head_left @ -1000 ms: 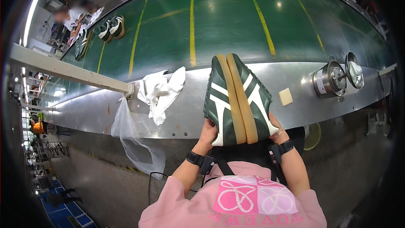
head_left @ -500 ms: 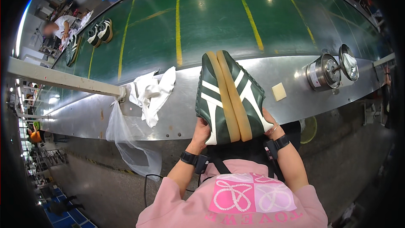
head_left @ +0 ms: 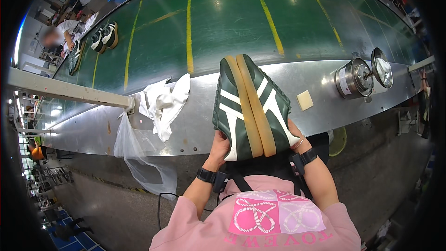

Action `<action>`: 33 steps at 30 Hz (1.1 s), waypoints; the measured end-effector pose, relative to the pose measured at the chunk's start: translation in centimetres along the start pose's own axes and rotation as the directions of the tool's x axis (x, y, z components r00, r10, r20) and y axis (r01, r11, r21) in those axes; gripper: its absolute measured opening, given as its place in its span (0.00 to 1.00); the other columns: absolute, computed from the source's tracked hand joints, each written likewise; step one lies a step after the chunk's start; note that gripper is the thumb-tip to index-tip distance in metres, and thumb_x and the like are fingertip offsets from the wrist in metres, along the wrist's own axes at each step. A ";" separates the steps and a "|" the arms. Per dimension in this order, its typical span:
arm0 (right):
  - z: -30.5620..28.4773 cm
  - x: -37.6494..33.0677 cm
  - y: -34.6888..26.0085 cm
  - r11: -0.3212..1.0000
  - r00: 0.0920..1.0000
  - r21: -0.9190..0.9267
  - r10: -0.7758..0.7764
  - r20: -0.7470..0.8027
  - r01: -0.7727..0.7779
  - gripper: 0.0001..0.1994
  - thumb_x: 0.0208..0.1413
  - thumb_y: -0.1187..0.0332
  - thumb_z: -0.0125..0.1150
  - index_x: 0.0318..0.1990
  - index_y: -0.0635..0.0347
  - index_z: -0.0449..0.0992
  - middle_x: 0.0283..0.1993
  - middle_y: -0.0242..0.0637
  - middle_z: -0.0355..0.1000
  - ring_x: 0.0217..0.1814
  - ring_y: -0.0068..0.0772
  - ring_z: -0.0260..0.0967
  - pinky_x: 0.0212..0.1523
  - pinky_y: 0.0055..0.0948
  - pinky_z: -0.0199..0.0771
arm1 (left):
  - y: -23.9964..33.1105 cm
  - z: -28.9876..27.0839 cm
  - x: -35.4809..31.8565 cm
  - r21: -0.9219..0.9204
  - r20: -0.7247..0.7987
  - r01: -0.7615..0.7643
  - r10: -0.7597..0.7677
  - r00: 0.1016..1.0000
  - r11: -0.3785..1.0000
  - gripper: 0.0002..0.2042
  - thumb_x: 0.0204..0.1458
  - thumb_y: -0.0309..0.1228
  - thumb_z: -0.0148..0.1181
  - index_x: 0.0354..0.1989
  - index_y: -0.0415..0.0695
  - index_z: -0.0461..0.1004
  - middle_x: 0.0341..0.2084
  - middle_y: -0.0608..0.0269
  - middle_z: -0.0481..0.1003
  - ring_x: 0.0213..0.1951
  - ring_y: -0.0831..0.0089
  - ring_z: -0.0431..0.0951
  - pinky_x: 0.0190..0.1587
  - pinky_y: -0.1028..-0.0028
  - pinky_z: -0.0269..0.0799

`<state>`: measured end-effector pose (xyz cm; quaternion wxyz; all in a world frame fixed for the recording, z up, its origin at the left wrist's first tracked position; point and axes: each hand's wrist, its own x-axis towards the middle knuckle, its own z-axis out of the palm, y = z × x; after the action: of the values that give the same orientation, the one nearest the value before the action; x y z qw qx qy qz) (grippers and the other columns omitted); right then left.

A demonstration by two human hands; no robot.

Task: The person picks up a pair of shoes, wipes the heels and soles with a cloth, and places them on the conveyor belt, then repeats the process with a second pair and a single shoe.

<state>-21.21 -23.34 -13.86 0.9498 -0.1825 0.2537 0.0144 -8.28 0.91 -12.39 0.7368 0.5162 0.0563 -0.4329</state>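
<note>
The person holds a pair of dark green leather sneakers with white stripes and tan gum soles [head_left: 251, 107] pressed together sole to sole, heels toward the body and toes pointing out over the steel bench edge [head_left: 195, 130]. The left hand [head_left: 219, 148] wraps the heel of the left shoe and the right hand [head_left: 293, 135] wraps the heel of the right shoe; both are closed around the pair, squeezing the two shoes together from either side.

Judging from this, the shoes look finished: uppers, stripes and soles are all in place, and the pair is already matched and aligned. It has not been set down, either on the steel shelf or on the green conveyor belt with yellow lines [head_left: 223, 23] beyond it, so that placement appears to be what is left.

Beside the pair, toward the left end of the shelf, lies a crumpled white cloth [head_left: 165, 102], and a clear plastic bag [head_left: 134, 153] hangs off the front edge below it. A small pale square pad [head_left: 304, 100] lies just right of the shoes, and a round metal tin with its lid off [head_left: 355, 78] stands toward the right end. Another pair of dark shoes [head_left: 104, 37] rides far up the belt near another worker's hand.
</note>
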 end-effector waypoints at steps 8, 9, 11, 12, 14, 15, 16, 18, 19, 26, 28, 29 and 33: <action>0.9 -1.0 0.0 0.999 0.999 -0.034 -0.017 -0.047 0.015 0.22 0.61 0.73 0.62 0.62 0.62 0.69 0.56 0.39 0.75 0.52 0.30 0.77 0.51 0.30 0.81 | -0.1 0.1 -0.8 0.113 0.038 -0.011 0.006 0.999 0.994 0.27 0.63 0.19 0.52 0.70 0.46 0.55 0.62 0.59 0.68 0.58 0.68 0.73 0.58 0.67 0.73; 1.1 -1.2 0.2 0.997 0.998 -0.052 -0.059 -0.008 0.058 0.21 0.62 0.71 0.61 0.62 0.62 0.69 0.57 0.38 0.75 0.52 0.28 0.77 0.51 0.28 0.80 | -0.3 0.0 -0.8 0.113 0.042 -0.013 0.008 0.999 0.994 0.27 0.63 0.19 0.52 0.70 0.46 0.55 0.62 0.59 0.68 0.58 0.68 0.73 0.58 0.67 0.73; 1.0 -1.3 0.2 0.996 0.998 -0.070 -0.059 -0.014 0.058 0.22 0.63 0.70 0.60 0.63 0.62 0.68 0.58 0.38 0.74 0.53 0.28 0.76 0.52 0.28 0.80 | -0.4 -0.1 -1.0 0.077 0.058 -0.007 0.003 0.998 0.997 0.26 0.63 0.18 0.51 0.69 0.46 0.56 0.63 0.59 0.68 0.59 0.67 0.73 0.59 0.67 0.73; 0.9 -1.3 0.3 0.995 0.998 -0.087 -0.057 -0.021 0.055 0.22 0.63 0.70 0.59 0.64 0.62 0.67 0.59 0.38 0.73 0.54 0.28 0.76 0.53 0.28 0.79 | -0.4 -0.2 -1.1 0.077 0.060 -0.008 0.004 0.998 0.997 0.26 0.63 0.18 0.51 0.69 0.46 0.56 0.63 0.59 0.68 0.59 0.67 0.73 0.59 0.67 0.73; 0.4 -1.3 0.4 0.993 0.997 -0.089 -0.076 0.009 0.077 0.23 0.64 0.68 0.59 0.65 0.62 0.66 0.61 0.39 0.72 0.56 0.29 0.75 0.54 0.28 0.78 | -0.2 -0.1 -1.2 -0.039 0.097 0.037 -0.033 0.995 0.999 0.28 0.60 0.16 0.56 0.68 0.43 0.57 0.62 0.58 0.68 0.59 0.67 0.72 0.60 0.66 0.72; 0.1 -1.4 0.6 0.991 0.995 -0.090 -0.092 0.040 0.095 0.24 0.65 0.67 0.58 0.66 0.62 0.65 0.62 0.39 0.71 0.57 0.29 0.74 0.56 0.28 0.77 | -0.1 0.0 -1.3 -0.038 0.099 0.037 -0.033 0.995 0.999 0.28 0.60 0.16 0.56 0.68 0.43 0.57 0.62 0.58 0.68 0.59 0.67 0.72 0.60 0.66 0.72; 0.0 -1.3 0.8 0.991 0.995 -0.090 -0.093 0.041 0.096 0.24 0.65 0.67 0.58 0.66 0.62 0.65 0.62 0.39 0.71 0.57 0.29 0.74 0.56 0.28 0.77 | 0.1 0.2 -1.6 -0.046 0.094 0.056 -0.052 0.994 0.997 0.28 0.59 0.15 0.55 0.68 0.44 0.57 0.62 0.59 0.68 0.59 0.67 0.72 0.60 0.65 0.72; -0.2 -1.4 1.1 0.998 0.998 -0.011 -0.062 0.026 0.063 0.26 0.65 0.65 0.58 0.68 0.62 0.63 0.64 0.39 0.69 0.59 0.30 0.72 0.58 0.28 0.76 | 0.5 0.5 -1.9 -0.053 0.089 0.073 -0.068 0.994 0.996 0.28 0.59 0.14 0.55 0.67 0.44 0.58 0.62 0.59 0.68 0.59 0.67 0.72 0.60 0.65 0.72; -0.2 -1.5 1.1 0.998 0.998 -0.011 -0.065 0.024 0.065 0.26 0.65 0.65 0.58 0.68 0.62 0.63 0.64 0.39 0.69 0.59 0.30 0.72 0.58 0.28 0.76 | 0.6 0.6 -1.9 -0.048 0.075 0.086 -0.083 0.994 0.995 0.29 0.58 0.13 0.54 0.67 0.45 0.58 0.62 0.59 0.68 0.59 0.67 0.72 0.60 0.65 0.72; 0.8 -1.5 1.1 0.998 0.998 -0.030 -0.056 -0.036 0.055 0.25 0.66 0.66 0.56 0.68 0.62 0.62 0.64 0.40 0.69 0.59 0.31 0.73 0.57 0.30 0.77 | -0.1 -0.2 -1.9 -0.054 0.084 0.069 -0.064 0.994 0.996 0.28 0.60 0.17 0.51 0.69 0.49 0.59 0.61 0.59 0.70 0.58 0.66 0.74 0.58 0.65 0.74; 0.7 -1.3 1.1 0.992 0.993 -0.118 -0.047 -0.104 0.034 0.24 0.66 0.66 0.55 0.68 0.62 0.62 0.65 0.40 0.69 0.59 0.32 0.73 0.56 0.31 0.78 | -0.3 -0.3 -1.8 -0.060 0.091 0.062 -0.057 0.994 0.996 0.28 0.60 0.17 0.51 0.69 0.49 0.58 0.61 0.59 0.70 0.58 0.66 0.74 0.57 0.65 0.75; 0.7 -1.2 1.2 0.991 0.987 -0.137 -0.024 -0.156 0.003 0.23 0.67 0.67 0.54 0.67 0.62 0.63 0.64 0.41 0.69 0.58 0.32 0.73 0.55 0.32 0.79 | -0.3 -0.4 -1.8 -0.067 0.094 0.055 -0.049 0.994 0.996 0.28 0.60 0.17 0.52 0.69 0.49 0.58 0.60 0.59 0.70 0.58 0.65 0.74 0.57 0.65 0.76; -0.7 -0.5 1.5 0.998 0.995 -0.054 -0.014 -0.096 0.009 0.21 0.68 0.68 0.52 0.66 0.60 0.65 0.61 0.41 0.71 0.56 0.32 0.75 0.53 0.33 0.80 | -0.6 -0.2 -1.5 -0.071 0.057 0.043 -0.039 0.998 0.997 0.28 0.60 0.17 0.51 0.69 0.49 0.57 0.60 0.59 0.70 0.57 0.65 0.75 0.56 0.65 0.76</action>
<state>-22.14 -22.13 -14.70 0.9314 -0.2099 0.2974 0.0068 -9.55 1.88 -12.11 0.7471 0.4759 0.0618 -0.4598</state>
